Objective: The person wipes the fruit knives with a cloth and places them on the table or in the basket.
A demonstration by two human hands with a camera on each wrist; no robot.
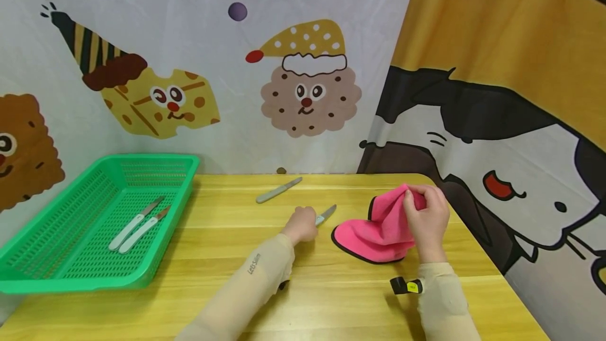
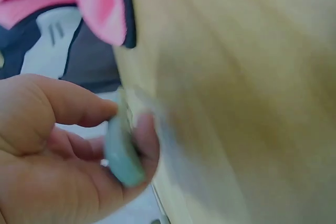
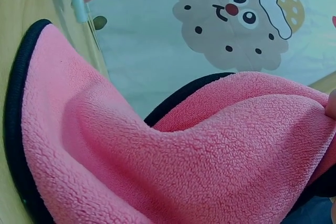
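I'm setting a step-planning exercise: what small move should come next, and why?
Perhaps bring the cloth to the held knife: the left hand grips its handle, the right hand pinches the cloth, and cloth and knife are apart.

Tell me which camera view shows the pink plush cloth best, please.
The right wrist view: the pink plush cloth fills much of it, its fuzzy pile clear. The head view shows it smaller, held by the right hand; the left wrist view, only a blurred part, top left.
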